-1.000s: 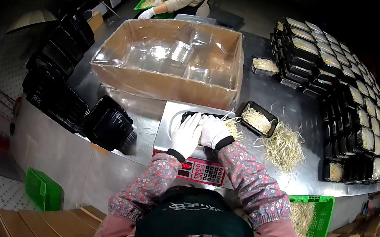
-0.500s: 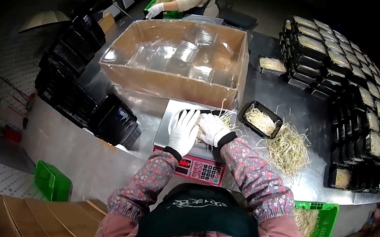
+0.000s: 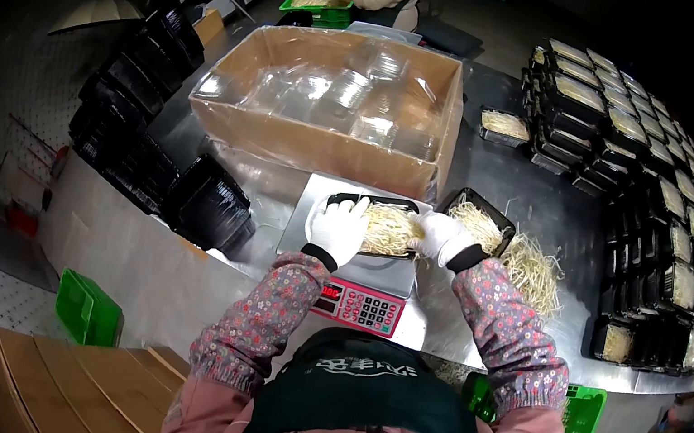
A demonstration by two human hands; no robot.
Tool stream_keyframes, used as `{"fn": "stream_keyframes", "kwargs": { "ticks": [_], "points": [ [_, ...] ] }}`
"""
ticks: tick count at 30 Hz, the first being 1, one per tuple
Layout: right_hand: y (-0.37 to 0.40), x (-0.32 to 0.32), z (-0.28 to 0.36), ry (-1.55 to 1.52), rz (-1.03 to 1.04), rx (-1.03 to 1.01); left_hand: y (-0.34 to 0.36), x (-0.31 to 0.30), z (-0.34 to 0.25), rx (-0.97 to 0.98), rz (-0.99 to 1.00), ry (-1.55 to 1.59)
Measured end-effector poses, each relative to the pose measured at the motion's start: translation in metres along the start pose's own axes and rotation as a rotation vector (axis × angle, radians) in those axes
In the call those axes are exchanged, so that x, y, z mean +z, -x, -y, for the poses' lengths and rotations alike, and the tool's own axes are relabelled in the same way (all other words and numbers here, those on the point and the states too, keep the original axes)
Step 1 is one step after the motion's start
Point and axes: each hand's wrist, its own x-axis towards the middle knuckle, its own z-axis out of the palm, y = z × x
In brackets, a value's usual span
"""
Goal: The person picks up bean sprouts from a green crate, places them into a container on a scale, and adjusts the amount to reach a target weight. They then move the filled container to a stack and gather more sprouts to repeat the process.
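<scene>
- Head view: left grip over left end of black tray; clamping unclear.
- Tray, on scale: likely light; take by end rims.
- Sprouts inside: probably soft, fragile.
- Right grip curled at right end; hold unclear from here.

One red-fronted scale bears one sprout-filled tray.

Tabletop smooth, shiny metal. Filled tray glossy black plastic. Scale: smooth metal plate, red plastic panel. Left grip, right grip in matt white cloth. Box matt cardboard; lids clear glossy plastic. Sleeves printed cloth.
</scene>
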Motion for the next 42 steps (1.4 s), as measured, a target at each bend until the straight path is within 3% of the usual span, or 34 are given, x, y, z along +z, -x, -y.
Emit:
{"fn": "stream_keyframes", "kwargs": {
  "ticks": [4,5,9,10,11,13,15,17,18,21,22,26,28,33,40,42],
  "points": [
    [0.008,0.016,-0.006,-0.189,-0.182,0.057,0.005,0.003,0.000,-0.006,-0.030,0.024],
    [0.010,0.010,-0.009,-0.243,-0.120,0.128,0.006,0.003,0.000,-0.005,-0.034,0.030],
    [0.027,-0.005,-0.052,-0.433,-0.210,0.164,0.011,0.002,0.001,-0.004,-0.047,0.108],
    [0.027,0.003,-0.079,-0.598,-0.250,0.126,0.010,-0.003,0.002,0.000,-0.024,0.143],
    [0.042,-0.031,-0.063,-0.739,-0.247,0.257,0.009,-0.005,0.006,0.002,-0.058,0.226],
    [0.054,-0.047,-0.084,-0.889,-0.264,0.332,0.010,-0.008,0.016,0.005,-0.126,0.390],
    [0.066,-0.054,-0.101,-0.909,-0.337,0.386,0.012,-0.019,0.029,-0.126,-0.080,0.671],
    [0.074,-0.056,-0.115,-0.918,-0.387,0.425,0.013,-0.045,0.032,-0.209,-0.176,0.953],
    [0.074,-0.054,-0.116,-0.933,-0.384,0.435,0.019,-0.033,0.053,-0.126,-0.245,0.816],
    [0.078,-0.031,-0.150,-0.942,-0.465,0.439,0.031,-0.055,0.071,-0.318,-0.286,1.024],
    [0.078,-0.023,-0.156,-0.935,-0.477,0.433,0.038,-0.063,0.081,-0.209,-0.272,0.796],
    [0.070,-0.012,-0.165,-0.936,-0.508,0.427,0.057,-0.066,0.096,-0.453,-0.226,1.009],
    [0.069,-0.022,-0.151,-0.952,-0.516,0.415,0.066,-0.064,0.098,-0.538,-0.198,1.076],
    [0.052,-0.054,-0.099,-1.006,-0.463,0.317,0.077,-0.052,0.097,-0.532,-0.191,1.181],
    [0.011,-0.055,-0.039,-1.025,-0.447,0.038,0.069,-0.033,0.078,-0.517,-0.152,1.333],
    [-0.001,-0.048,-0.007,-1.166,-0.274,0.041,0.057,-0.028,0.063,-0.494,-0.233,1.350]
  ]
}}
